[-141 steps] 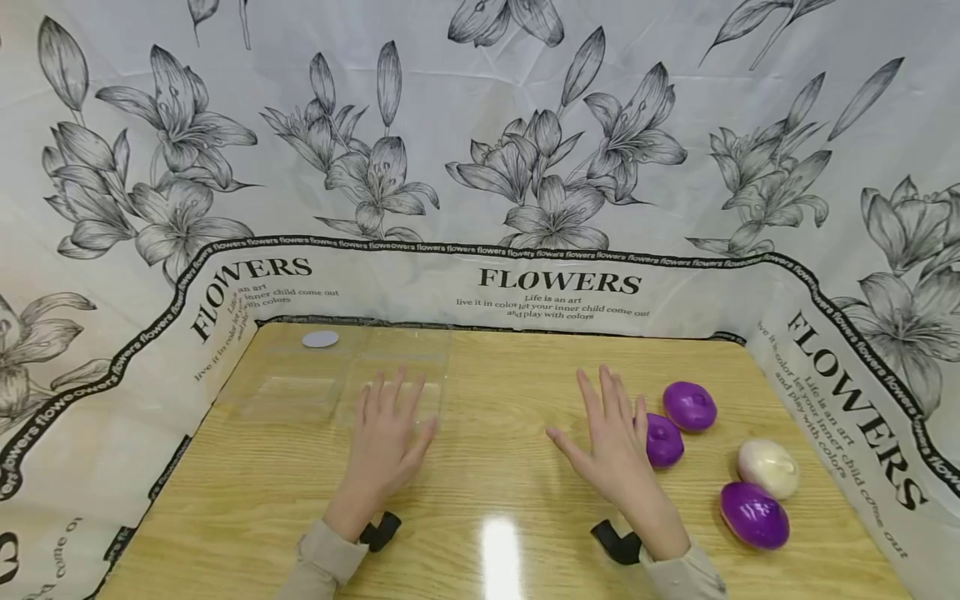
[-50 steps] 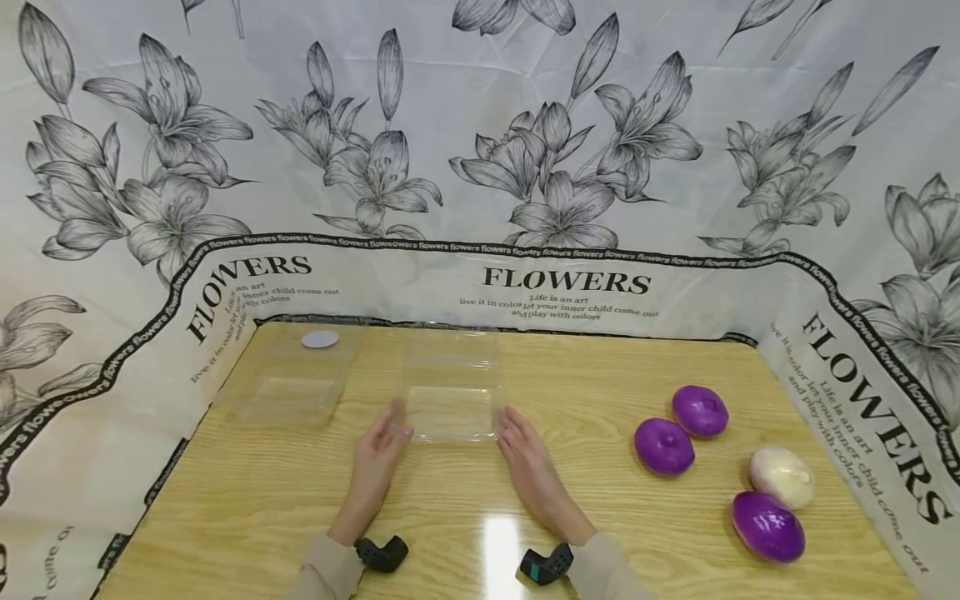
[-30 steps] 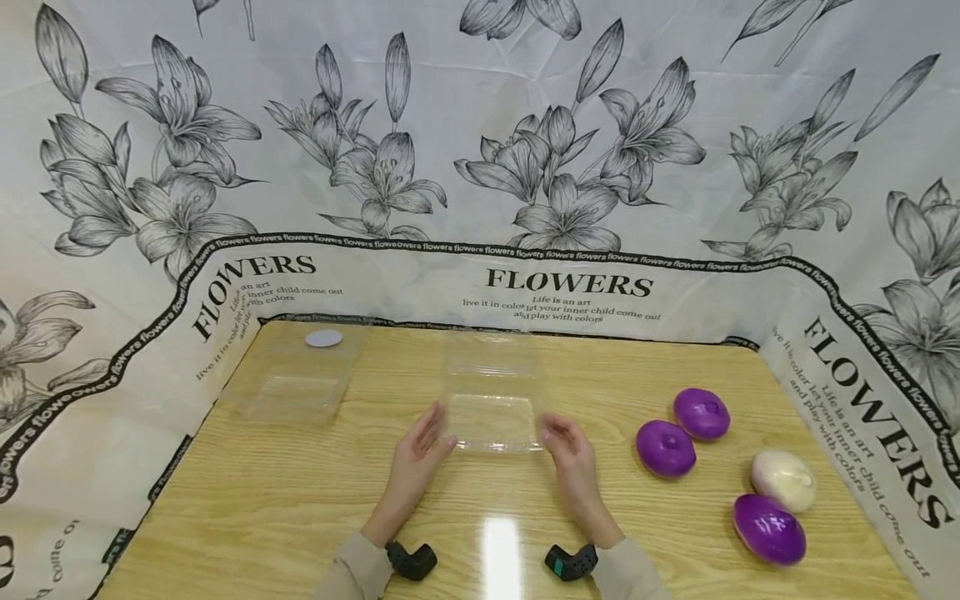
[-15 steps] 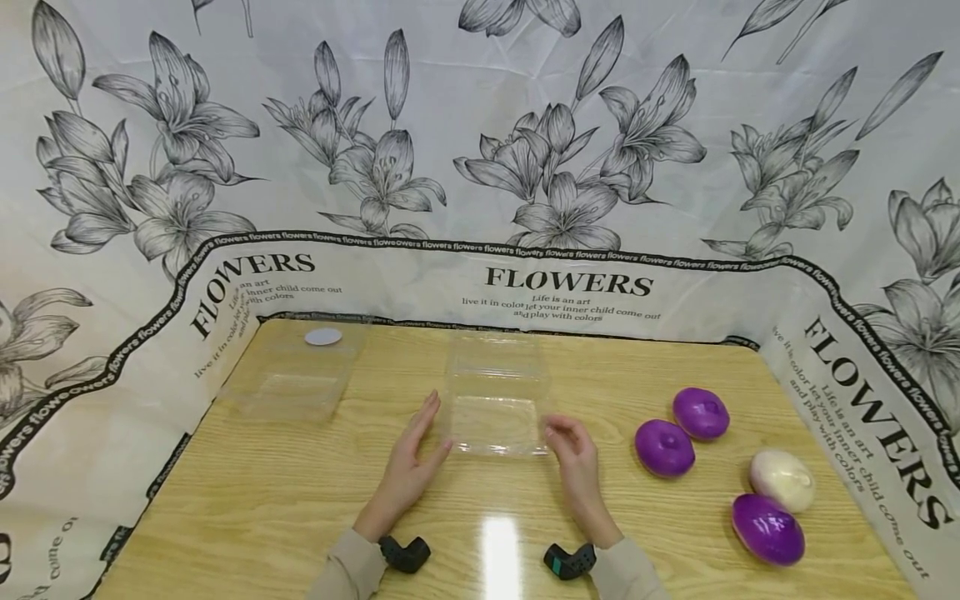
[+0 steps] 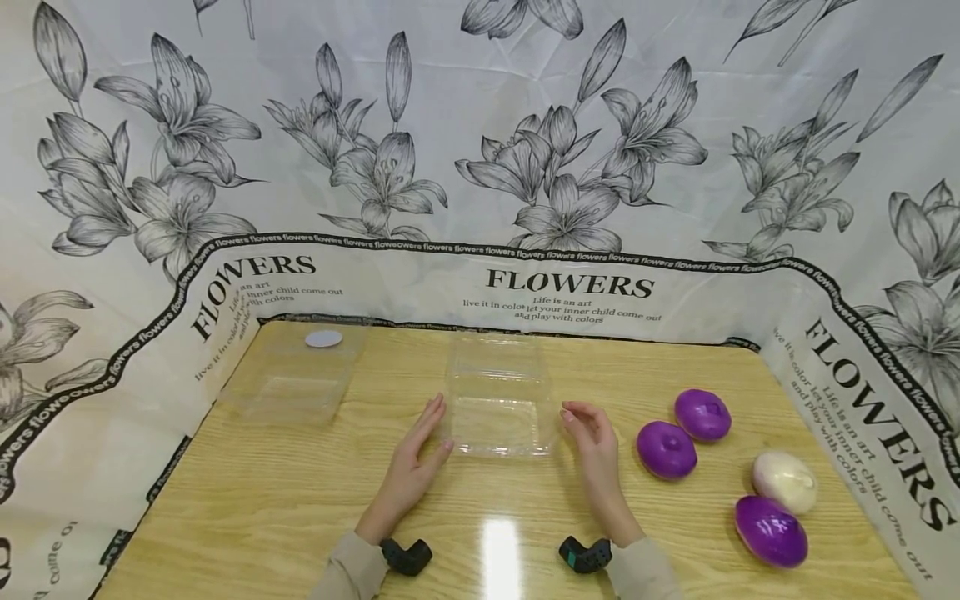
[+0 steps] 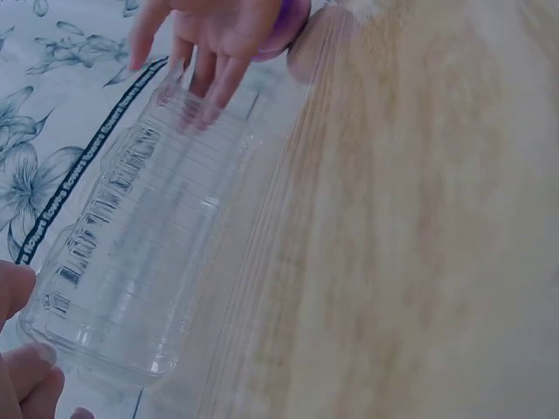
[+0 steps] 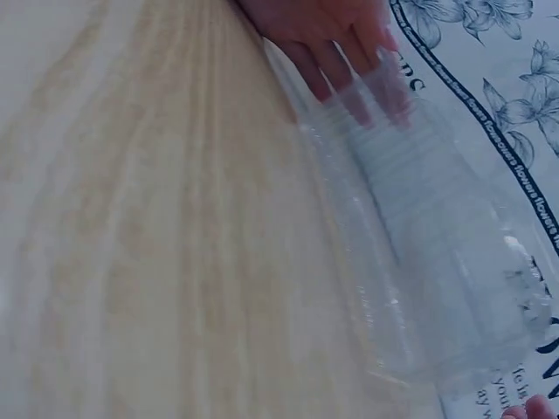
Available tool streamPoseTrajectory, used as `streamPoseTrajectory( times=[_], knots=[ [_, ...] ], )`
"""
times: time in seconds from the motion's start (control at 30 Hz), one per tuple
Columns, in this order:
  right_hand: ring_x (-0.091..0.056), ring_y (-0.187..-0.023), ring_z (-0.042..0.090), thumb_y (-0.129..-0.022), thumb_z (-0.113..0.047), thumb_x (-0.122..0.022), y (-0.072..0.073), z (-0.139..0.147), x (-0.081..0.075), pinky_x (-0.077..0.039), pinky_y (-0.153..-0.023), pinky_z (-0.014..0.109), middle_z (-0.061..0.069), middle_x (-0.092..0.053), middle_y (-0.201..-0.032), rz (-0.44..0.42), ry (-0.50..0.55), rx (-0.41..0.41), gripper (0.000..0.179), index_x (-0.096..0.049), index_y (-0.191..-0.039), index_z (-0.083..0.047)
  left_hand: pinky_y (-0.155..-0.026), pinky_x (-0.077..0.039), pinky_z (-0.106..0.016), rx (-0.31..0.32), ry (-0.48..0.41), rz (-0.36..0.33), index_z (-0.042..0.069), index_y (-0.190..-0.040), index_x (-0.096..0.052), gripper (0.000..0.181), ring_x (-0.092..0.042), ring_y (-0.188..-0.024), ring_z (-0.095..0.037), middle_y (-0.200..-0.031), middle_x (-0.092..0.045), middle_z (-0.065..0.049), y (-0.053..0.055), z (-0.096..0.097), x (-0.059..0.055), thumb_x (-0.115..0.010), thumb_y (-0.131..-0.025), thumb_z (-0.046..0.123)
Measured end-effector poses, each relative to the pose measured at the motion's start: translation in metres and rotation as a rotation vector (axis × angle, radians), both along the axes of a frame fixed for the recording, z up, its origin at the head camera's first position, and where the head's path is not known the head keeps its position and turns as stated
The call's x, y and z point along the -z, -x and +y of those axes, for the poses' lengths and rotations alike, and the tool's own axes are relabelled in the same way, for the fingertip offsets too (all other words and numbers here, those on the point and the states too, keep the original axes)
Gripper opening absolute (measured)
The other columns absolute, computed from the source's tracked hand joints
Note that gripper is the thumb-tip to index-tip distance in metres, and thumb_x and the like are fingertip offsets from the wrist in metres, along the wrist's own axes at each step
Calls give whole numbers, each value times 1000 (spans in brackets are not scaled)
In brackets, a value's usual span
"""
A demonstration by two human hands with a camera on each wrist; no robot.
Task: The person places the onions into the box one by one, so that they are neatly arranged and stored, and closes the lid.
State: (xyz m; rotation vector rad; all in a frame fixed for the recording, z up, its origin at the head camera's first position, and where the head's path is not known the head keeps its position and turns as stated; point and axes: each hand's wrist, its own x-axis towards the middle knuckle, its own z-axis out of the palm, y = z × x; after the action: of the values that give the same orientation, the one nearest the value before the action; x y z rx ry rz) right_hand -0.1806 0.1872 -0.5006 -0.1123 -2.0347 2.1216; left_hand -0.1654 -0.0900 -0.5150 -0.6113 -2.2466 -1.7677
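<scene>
A clear plastic clamshell box (image 5: pixel 497 425) lies with its lid raised back, at the middle of the table. My left hand (image 5: pixel 408 467) is at the box's left side, fingers extended and thumb near the front left corner; whether it touches the wall I cannot tell. To the right of the box, my right hand (image 5: pixel 597 454) is a little apart from it, its fingers loosely bent around nothing. In the left wrist view the box (image 6: pixel 140 253) stretches between both hands. The right wrist view shows the box (image 7: pixel 437 253) with the left hand (image 7: pixel 327 35) at its far end.
Another clear plastic box (image 5: pixel 296 400) with a white oval label (image 5: pixel 324 339) stands at the back left. Several glossy, onion-like rounds lie right: purple ones (image 5: pixel 667 450) and a whitish one (image 5: pixel 784 482). Flower-printed cloth (image 5: pixel 570 308) walls the table's back and sides.
The box beside the labelled one was drawn rightward to the middle between both hands. In the last half second the right hand has moved away to the right; the left has stayed nearly still.
</scene>
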Motion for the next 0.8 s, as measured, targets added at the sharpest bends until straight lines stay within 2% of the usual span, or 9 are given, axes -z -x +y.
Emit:
streamPoseTrajectory(
  times=[0.23,0.37,0.53,0.63,0.8],
  knots=[
    [-57,-115,20,-100,-4,-56,1,32,-31,-48,-99,18,14,-60,-122,197,11,99,32,-48,-126,14,-118,-15,-17,11,-11,-4,-7,-145,-42,52,-21,-144,-48,-156,-31,-24,0,0,2,-60,-97,2],
    [-59,-113,19,-99,-2,-57,-1,62,-43,-49,-97,18,13,-63,-119,260,49,181,32,-49,-125,15,-118,-15,-17,7,-19,-11,-7,-145,-42,52,-21,-145,-46,-156,-31,-24,0,0,1,-60,-97,0],
    [-61,-110,17,-98,1,-57,-9,96,-47,-51,-89,15,10,-65,-114,270,120,284,28,-51,-123,14,-118,-14,-18,-3,-9,-18,-6,-145,-43,52,-21,-145,-45,-157,-32,-22,0,0,0,-60,-97,1],
    [-61,-109,15,-98,2,-56,-16,108,-43,-51,-86,13,8,-65,-112,233,134,317,26,-52,-122,12,-118,-14,-18,-5,2,-12,-8,-144,-43,51,-21,-144,-47,-156,-32,-22,0,0,1,-60,-97,2],
    [-59,-111,11,-98,1,-58,-27,120,-29,-49,-91,11,3,-65,-114,143,99,339,26,-54,-123,8,-118,-14,-18,-3,3,-34,-6,-146,-42,52,-21,-146,-44,-157,-31,-22,0,0,0,-59,-97,2]
  ],
)
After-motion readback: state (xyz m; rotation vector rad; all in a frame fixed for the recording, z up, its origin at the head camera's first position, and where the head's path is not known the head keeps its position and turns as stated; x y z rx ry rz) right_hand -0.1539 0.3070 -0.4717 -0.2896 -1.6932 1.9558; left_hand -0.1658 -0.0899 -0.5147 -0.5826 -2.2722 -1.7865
